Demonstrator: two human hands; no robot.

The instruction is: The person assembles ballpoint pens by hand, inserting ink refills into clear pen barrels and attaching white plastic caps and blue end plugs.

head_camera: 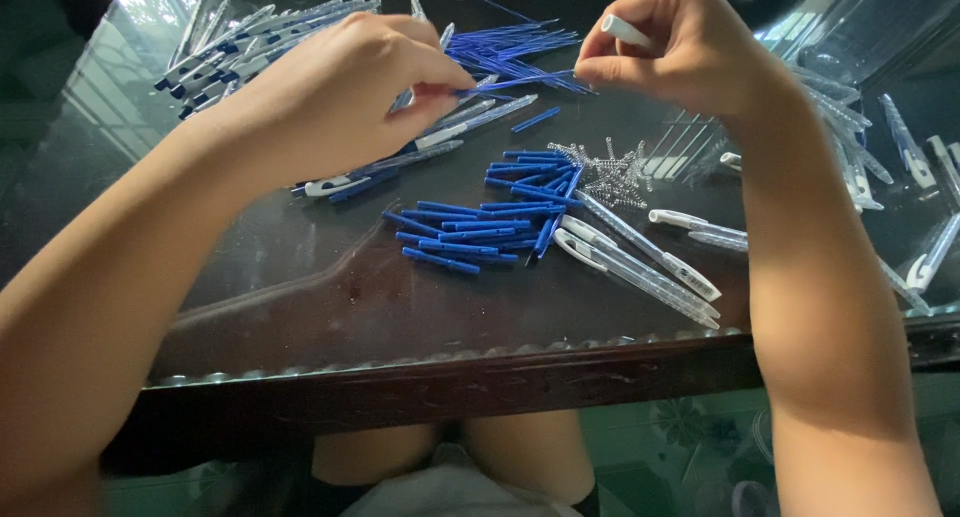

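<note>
My left hand point(345, 97) pinches one end of a thin blue ink refill point(520, 81) above the glass-topped table point(300, 307). My right hand point(680, 47) pinches the refill's other end and also holds a white pen part point(628, 32) in its fingers. Below the hands lies a pile of short blue plastic pieces point(490, 222). A small heap of metal springs point(612, 172) sits just right of them. Two clear pen barrels with white clips point(640, 262) lie beside the blue pieces.
Assembled blue-and-white pens point(215, 52) are heaped at the far left. More thin blue refills point(510, 47) lie at the back centre. Clear pen barrels point(880, 167) are scattered on the right. The table's dark wooden front edge point(450, 377) runs above my knees.
</note>
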